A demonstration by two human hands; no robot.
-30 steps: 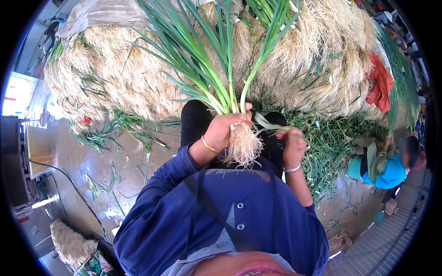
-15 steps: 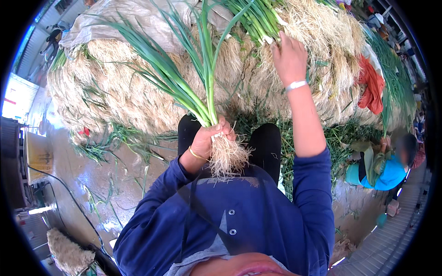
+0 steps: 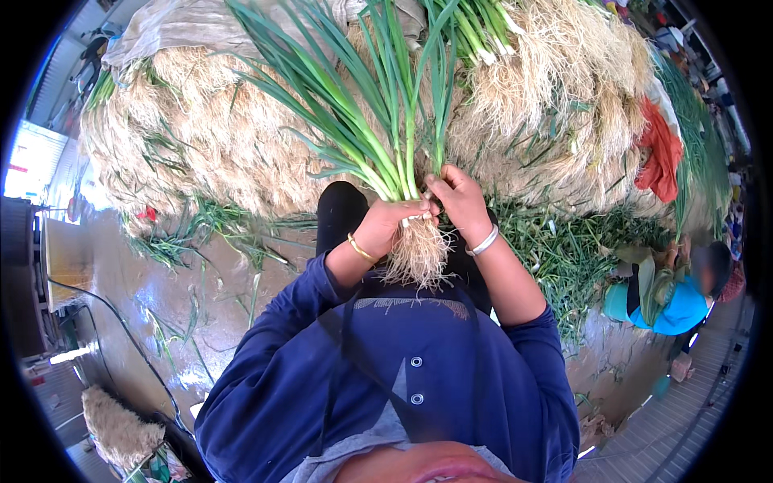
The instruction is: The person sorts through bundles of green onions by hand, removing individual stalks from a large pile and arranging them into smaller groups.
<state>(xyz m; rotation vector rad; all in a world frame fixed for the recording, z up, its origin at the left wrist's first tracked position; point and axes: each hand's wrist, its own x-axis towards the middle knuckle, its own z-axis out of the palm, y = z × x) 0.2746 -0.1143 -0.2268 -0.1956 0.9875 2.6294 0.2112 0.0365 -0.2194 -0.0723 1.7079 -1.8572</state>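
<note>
My left hand (image 3: 390, 229) is closed round the lower white stems of a bunch of green onions (image 3: 378, 153). Their pale roots (image 3: 418, 256) hang below the fist, and the long green leaves fan up and away over the pile. Close by on the right, my right hand (image 3: 461, 200) pinches a single green onion stalk (image 3: 440, 129) near its lower end, against the side of the bunch. The fingers of both hands nearly meet, and the foot of that stalk is hidden behind them.
A big heap of green onions (image 3: 217, 137), roots outward, spans the far side, partly under a pale cloth (image 3: 193, 32). Loose stalks (image 3: 483, 48) lie on top. Leaf scraps (image 3: 555, 266) litter the wet floor. A red cloth (image 3: 660, 149) hangs right; another person (image 3: 680, 302) sits beyond. A cable (image 3: 121, 338) runs left.
My right hand has come back from the top of the heap to the bunch, bringing a stalk. The bunch in my left hand looks fuller and has shifted slightly right.
</note>
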